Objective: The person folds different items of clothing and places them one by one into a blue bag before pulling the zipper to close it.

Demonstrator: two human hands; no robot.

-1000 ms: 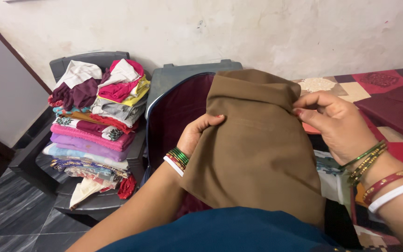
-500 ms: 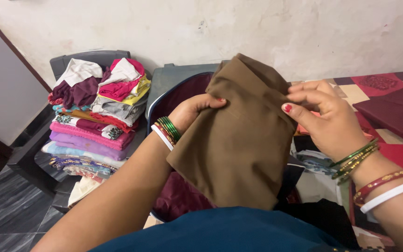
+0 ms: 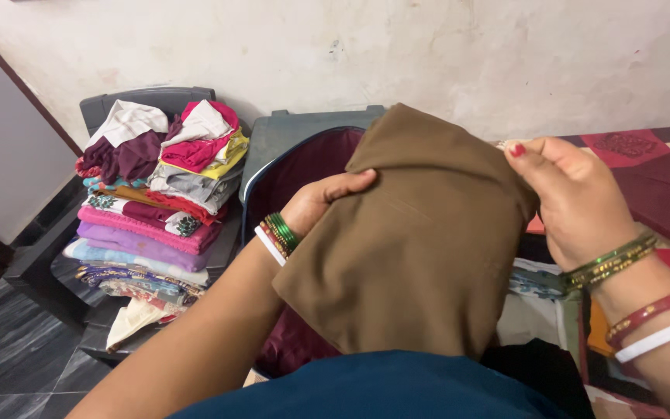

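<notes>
The brown folded garment (image 3: 412, 248) is plain, matte cloth with a faint stitched seam line across its upper part; it is held up in front of the person, above an open suitcase with a maroon lining (image 3: 296, 174), its upper end bunched into a rounded fold and its lower end hanging down to the teal cloth (image 3: 381, 388) at the bottom of the view. The left hand (image 3: 323, 202) grips the garment's left edge, thumb lying on the front face and the other fingers hidden behind the cloth. The right hand (image 3: 575, 198) pinches the upper right corner, fingers curled closed on the fabric with a red-painted nail showing on top. Both wrists carry bangles. To the left, just beside the suitcase, a dark plastic chair (image 3: 149, 97) bears a tall stack of folded clothes (image 3: 157, 202) in pink, purple, white, yellow and patterned prints that reaches to the chair's front edge. To the right, a bed with a patchwork cover (image 3: 630, 143) holds more loose clothes (image 3: 537, 302) close under the right wrist, so the open room lies mainly above the suitcase. A pale, scuffed wall (image 3: 428, 54) stands behind, and grey tiled floor (image 3: 17, 365) shows at lower left.
</notes>
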